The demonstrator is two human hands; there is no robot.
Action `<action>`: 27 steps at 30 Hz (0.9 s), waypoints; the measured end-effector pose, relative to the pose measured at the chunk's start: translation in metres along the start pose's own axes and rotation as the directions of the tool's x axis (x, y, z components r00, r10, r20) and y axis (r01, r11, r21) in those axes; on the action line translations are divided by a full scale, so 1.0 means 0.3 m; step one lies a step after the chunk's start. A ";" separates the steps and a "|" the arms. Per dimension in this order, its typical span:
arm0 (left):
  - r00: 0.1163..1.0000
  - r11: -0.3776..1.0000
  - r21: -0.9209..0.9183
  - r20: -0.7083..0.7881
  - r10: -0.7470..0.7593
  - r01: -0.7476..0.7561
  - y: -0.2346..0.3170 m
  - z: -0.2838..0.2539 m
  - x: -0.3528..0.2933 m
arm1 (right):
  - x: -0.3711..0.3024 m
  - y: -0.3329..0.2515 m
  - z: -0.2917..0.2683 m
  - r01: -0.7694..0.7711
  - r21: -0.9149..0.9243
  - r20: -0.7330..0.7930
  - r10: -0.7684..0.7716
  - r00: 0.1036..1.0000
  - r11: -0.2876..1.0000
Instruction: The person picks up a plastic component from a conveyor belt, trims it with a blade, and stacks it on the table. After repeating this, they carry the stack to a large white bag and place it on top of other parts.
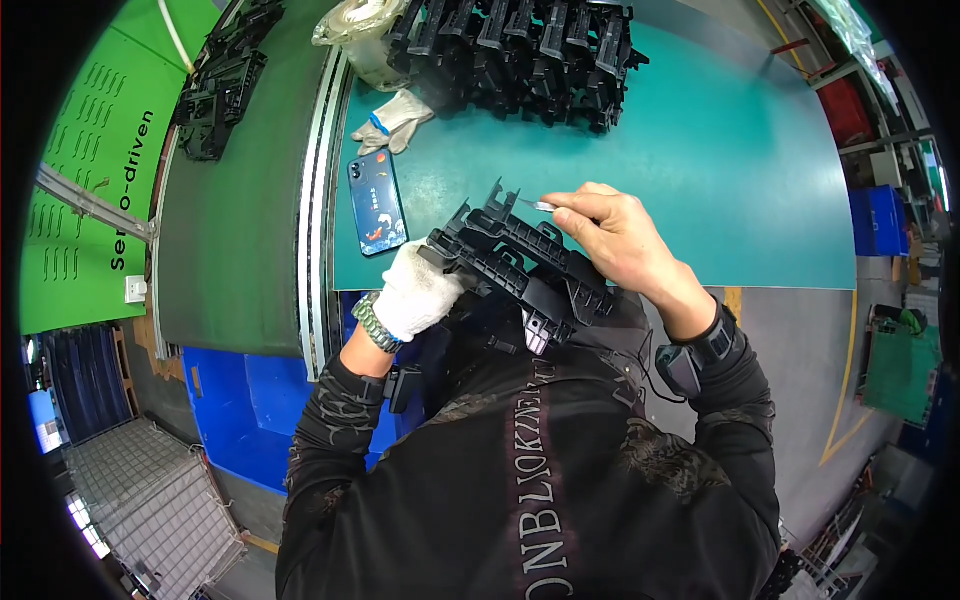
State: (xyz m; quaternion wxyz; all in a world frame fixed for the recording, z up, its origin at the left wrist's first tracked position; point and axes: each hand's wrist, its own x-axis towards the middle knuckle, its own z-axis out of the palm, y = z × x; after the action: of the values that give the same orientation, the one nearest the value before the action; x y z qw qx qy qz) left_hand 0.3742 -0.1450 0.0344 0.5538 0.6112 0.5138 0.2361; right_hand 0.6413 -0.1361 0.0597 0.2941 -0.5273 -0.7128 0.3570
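Observation:
A black plastic frame-like part (520, 262) with ribs and slots lies tilted in front of my body at the table's near edge. My left hand (418, 292), in a white knitted glove, is closed around its left end; the fingertips are partly hidden. My bare right hand (625, 238) pinches a small thin-bladed knife (544, 206), its handle mostly covered by the fingers. The blade points left, close to the part's upper prongs; whether it touches them I cannot tell.
On the green table (740, 190) stand several similar black parts (520, 60), a roll of clear wrap (362, 40), spare gloves (398, 122) and a phone (378, 203). Left runs a dark conveyor belt (240, 230) carrying black parts (215, 100). Below it sits a blue bin (240, 400).

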 end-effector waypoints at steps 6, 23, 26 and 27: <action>0.997 0.995 0.078 0.033 -0.071 0.069 0.010 -0.001 -0.013 | 0.045 0.024 -0.022 -0.054 -0.222 0.015 0.059 0.998 0.974; 0.997 0.983 0.168 0.015 0.073 -0.074 -0.031 -0.002 -0.005 | 0.046 0.087 0.003 -0.286 0.203 0.075 0.276 0.958 0.937; 0.978 0.952 0.231 0.005 0.207 -0.202 -0.068 0.004 0.003 | 0.030 0.056 -0.010 -0.145 0.243 0.131 0.116 0.985 0.959; 0.980 0.962 0.196 -0.012 0.197 -0.191 -0.073 0.006 0.003 | 0.027 0.049 -0.012 -0.076 0.265 0.154 0.035 0.987 0.961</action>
State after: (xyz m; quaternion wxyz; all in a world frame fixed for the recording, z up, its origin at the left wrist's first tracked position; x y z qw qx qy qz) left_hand 0.3682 -0.1481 0.0135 0.4578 0.7058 0.4806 0.2475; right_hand 0.6498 -0.1247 0.0500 0.2994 -0.4740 -0.6622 0.4971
